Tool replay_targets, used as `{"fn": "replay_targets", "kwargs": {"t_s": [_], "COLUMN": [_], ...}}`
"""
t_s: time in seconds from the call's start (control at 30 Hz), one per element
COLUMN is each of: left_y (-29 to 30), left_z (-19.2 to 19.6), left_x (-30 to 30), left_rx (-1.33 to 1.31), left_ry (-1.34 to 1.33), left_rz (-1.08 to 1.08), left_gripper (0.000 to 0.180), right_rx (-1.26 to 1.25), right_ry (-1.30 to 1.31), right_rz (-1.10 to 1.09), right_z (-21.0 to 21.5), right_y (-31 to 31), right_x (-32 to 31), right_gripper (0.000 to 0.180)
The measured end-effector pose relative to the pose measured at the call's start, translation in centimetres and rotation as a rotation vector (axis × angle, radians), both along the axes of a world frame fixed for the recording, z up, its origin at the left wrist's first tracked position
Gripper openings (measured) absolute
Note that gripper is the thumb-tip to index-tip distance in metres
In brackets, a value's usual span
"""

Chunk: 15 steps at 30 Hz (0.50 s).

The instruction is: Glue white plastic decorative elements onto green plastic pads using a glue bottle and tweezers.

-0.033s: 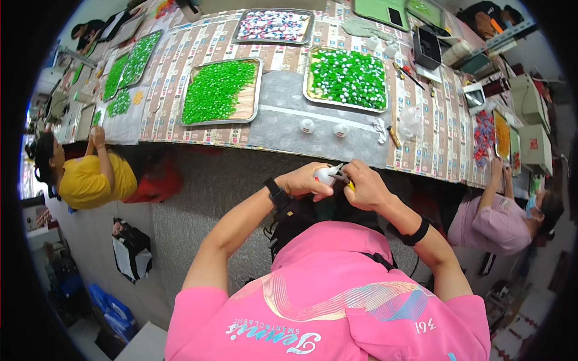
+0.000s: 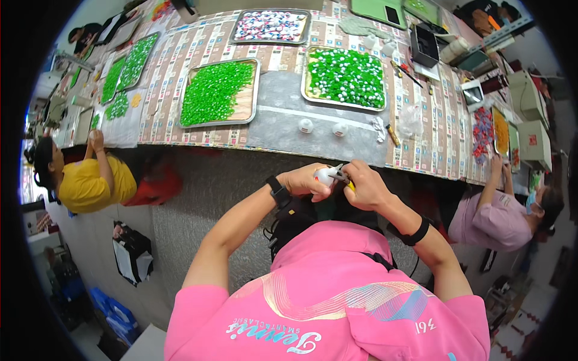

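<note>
My left hand is wrapped round a small white squeeze bottle with a narrow tip, just in front of the table edge. In my right hand is a pair of pliers with a bit of yellow handle showing; its metal jaws are at the tip of the bottle. Whether the jaws grip the tip is too small to tell. Two similar white bottles, one on the left and one on the right, stand upright on the grey mat beyond my hands.
A tray of green pieces lies at left, another tray of green and white pieces at right. Behind is a tray of white, red and blue pieces. Crumpled tissue is near the mat's right edge. Co-workers sit on both sides.
</note>
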<state>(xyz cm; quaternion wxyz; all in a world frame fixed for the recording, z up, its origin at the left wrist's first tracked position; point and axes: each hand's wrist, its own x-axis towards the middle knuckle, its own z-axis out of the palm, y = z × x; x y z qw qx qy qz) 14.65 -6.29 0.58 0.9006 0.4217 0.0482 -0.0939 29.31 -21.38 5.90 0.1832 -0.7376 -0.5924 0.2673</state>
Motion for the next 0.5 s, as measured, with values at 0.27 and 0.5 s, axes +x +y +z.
{"fn": "replay_targets", "kwargs": {"t_s": [0.27, 0.5], "left_y": [-2.8, -1.2], "left_z": [-1.3, -2.3], "left_x": [3.5, 5.5], "left_rx": [0.71, 0.145], "left_ry": [-0.042, 0.017], "left_rz": [0.33, -0.047], "left_gripper": [0.038, 0.032], "right_rx": [-0.1, -0.047], "right_ry": [-0.057, -0.118], "right_rz": [-0.372, -0.351], "right_z": [-0.4, -0.5], "right_y": [-2.2, -3.8], "right_x": [0.5, 1.2], "right_gripper": [0.026, 0.024]}}
